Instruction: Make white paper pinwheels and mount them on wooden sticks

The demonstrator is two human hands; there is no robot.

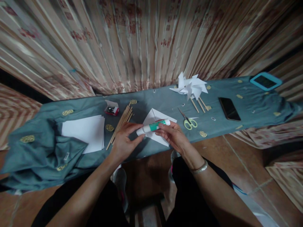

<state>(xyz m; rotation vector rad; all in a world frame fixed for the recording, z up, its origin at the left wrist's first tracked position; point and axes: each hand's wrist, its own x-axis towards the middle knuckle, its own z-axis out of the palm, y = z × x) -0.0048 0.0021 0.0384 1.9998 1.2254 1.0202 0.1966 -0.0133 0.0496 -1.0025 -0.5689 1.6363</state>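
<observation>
Between my two hands is a white and green glue stick (154, 126), held slanting over a cut white paper square (151, 116) on the cloth. My right hand (172, 135) grips the green end with thumb and fingers. At the other end, my left hand (126, 138) closes its thumb and fingers around the white cap. Slits run in from the corners of the paper, and its middle is hidden behind the glue stick. Scissors with pale green handles (190, 123) lie to the right of the paper. Several wooden sticks (120, 124) lie just beyond my left hand.
A stack of white paper (85, 130) and a small red box of pins (112, 108) are at the left. Finished white paper pinwheels (191, 87), a dark phone (229, 108) and a blue-framed device (265, 81) lie right. Curtains hang behind the cloth-covered table (151, 153).
</observation>
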